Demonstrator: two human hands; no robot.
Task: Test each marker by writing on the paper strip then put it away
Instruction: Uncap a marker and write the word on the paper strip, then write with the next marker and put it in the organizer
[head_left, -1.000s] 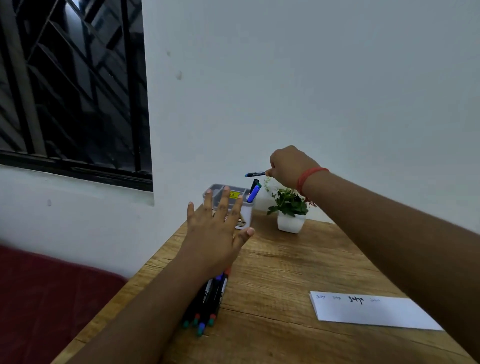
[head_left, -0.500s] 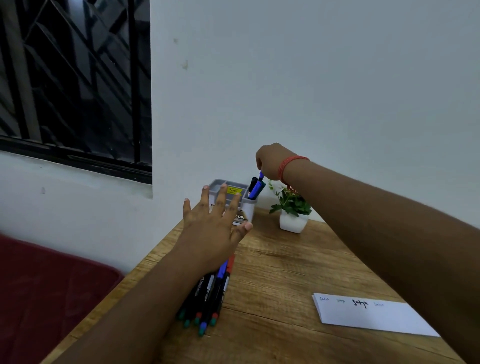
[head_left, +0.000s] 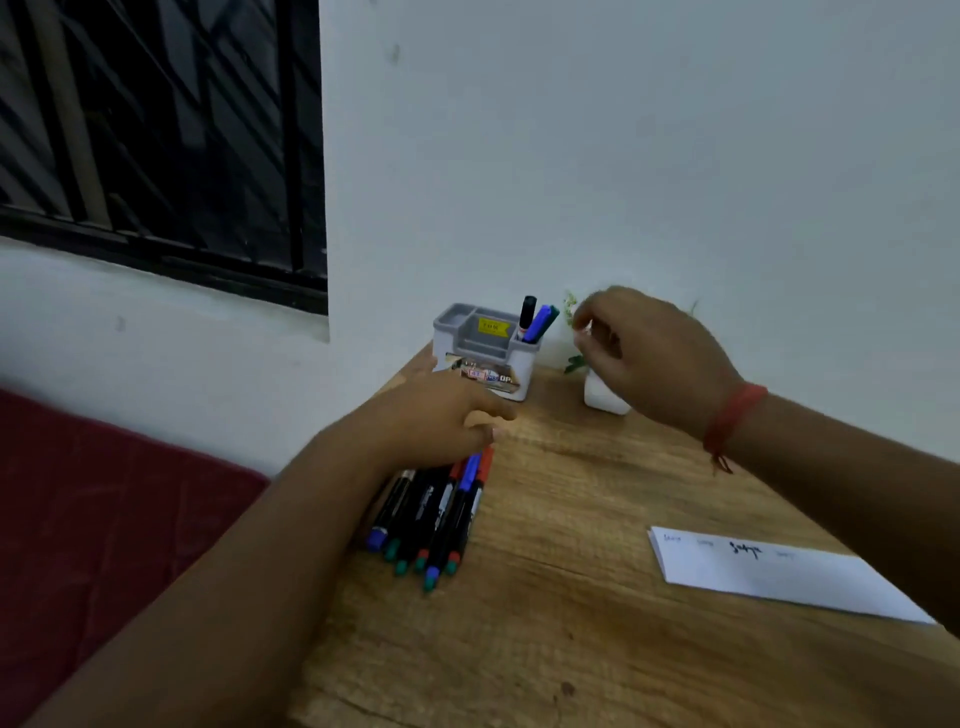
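Note:
A bundle of several black markers (head_left: 434, 514) with blue, green and red caps lies on the wooden table (head_left: 571, 649). My left hand (head_left: 431, 415) is down over the bundle's far ends with bent fingers. Motion blur hides whether it grips a marker. Beyond it stands a grey-and-white desk organizer (head_left: 485, 353), and black, blue and green markers (head_left: 535, 322) stick up from its right compartment. To the right of the organizer my right hand (head_left: 649, 358) hovers with loosely curled fingers and holds nothing. A white paper strip (head_left: 779, 577) with small written marks lies at the right.
A small white pot with a green plant (head_left: 602, 397) stands behind my right hand, against the white wall. A barred window (head_left: 156, 135) is at upper left. A dark red cushion (head_left: 104, 519) lies below the table's left edge.
My right hand dropped the blue marker into the organizer and drew back to the right, empty. My left hand went from flat and spread to bent down over the marker bundle.

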